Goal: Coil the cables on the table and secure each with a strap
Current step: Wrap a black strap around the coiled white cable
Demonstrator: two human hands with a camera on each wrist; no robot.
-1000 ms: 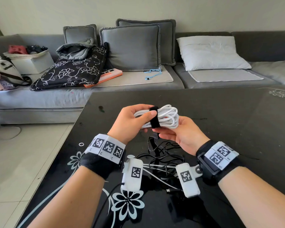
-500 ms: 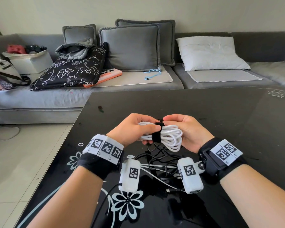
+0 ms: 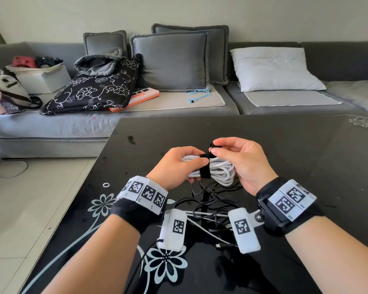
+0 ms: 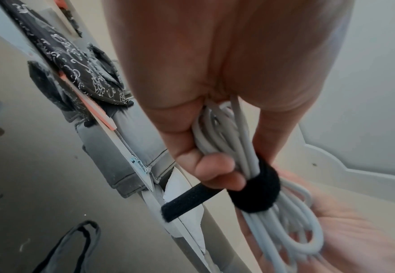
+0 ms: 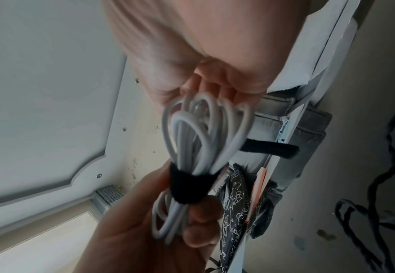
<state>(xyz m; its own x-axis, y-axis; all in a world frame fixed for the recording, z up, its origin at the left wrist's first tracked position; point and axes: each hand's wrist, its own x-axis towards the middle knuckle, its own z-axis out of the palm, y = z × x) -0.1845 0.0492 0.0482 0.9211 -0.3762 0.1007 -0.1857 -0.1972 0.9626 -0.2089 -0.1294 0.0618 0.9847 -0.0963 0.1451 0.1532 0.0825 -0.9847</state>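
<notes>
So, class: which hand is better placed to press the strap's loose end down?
The right hand: it already pinches the strap tail, while the left hand grips the white cable.

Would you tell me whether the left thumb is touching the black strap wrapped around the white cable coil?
Touching. In the left wrist view the left hand's thumb tip presses directly against the black strap where it rings the white cable coil.

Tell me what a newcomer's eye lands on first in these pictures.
First, the white cable coil held above the black table at the centre, bound by a black strap. The left hand grips the coil while the right hand pinches the strap's free end above it. Below the hands, a tangle of black cables lies on the table.
</notes>
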